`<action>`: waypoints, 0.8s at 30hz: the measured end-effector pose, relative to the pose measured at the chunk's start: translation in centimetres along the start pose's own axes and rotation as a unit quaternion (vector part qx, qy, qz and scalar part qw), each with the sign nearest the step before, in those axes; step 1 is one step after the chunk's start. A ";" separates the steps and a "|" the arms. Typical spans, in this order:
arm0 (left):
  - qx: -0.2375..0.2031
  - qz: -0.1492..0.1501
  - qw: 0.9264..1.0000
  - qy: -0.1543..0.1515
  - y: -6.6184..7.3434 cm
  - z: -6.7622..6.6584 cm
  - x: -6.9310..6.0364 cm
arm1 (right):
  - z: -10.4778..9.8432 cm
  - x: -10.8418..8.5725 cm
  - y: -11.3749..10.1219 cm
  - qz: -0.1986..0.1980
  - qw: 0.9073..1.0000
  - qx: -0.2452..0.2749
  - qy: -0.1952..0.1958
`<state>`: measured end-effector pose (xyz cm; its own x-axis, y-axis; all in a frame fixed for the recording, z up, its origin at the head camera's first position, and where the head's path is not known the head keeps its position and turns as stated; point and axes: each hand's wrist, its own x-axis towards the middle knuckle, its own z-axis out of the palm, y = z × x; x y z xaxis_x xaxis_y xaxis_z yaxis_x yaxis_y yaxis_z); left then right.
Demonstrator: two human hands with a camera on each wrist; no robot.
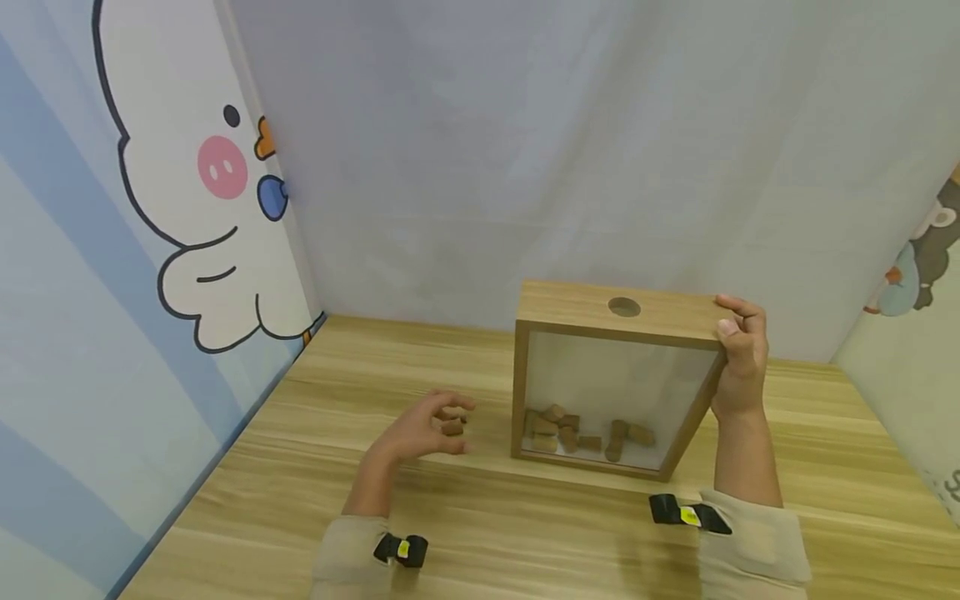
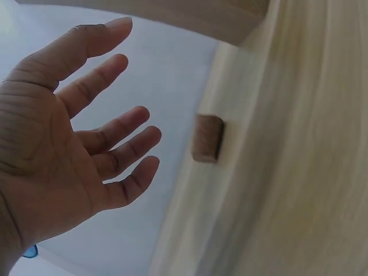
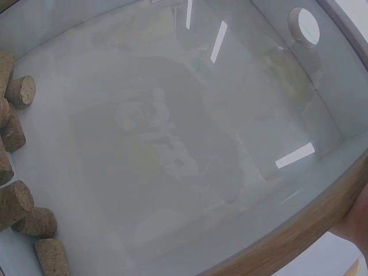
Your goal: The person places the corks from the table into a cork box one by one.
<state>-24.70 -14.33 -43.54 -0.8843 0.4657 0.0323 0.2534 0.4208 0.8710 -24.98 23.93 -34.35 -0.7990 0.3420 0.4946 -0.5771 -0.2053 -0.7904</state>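
Note:
A wooden box with a clear front stands upright on the table, a round hole in its top. Several corks lie along its bottom; the right wrist view shows corks through the pane. My right hand grips the box's upper right corner, thumb at the front edge and fingers over the top. Left of the box, my left hand hovers with spread, loosely bent fingers. Beyond those fingertips a single cork lies on the table, apart from the hand in the left wrist view.
The wood-grain table reaches back to a pale curtain. A curtain with a cartoon bird hangs at the left, and a printed panel at the right. Black straps are on both wrists.

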 end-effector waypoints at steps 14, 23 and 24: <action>0.042 -0.032 0.999 0.008 -4.1 -0.6 1.1 | -0.2 0.0 -0.1 -0.001 1.000 -0.008 -0.006; 0.104 -0.039 0.994 0.009 -4.0 0.1 1.9 | -0.2 0.1 -0.1 0.001 1.000 0.002 -0.005; 0.109 -0.043 0.993 0.010 -3.8 0.2 1.9 | -0.2 0.1 0.0 0.001 1.000 0.004 -0.006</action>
<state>-27.31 -14.89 -46.93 -0.9132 0.4067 -0.0256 0.2544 0.6183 0.7436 -25.00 24.14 -34.36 -0.8017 0.3305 0.4981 -0.5776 -0.2140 -0.7878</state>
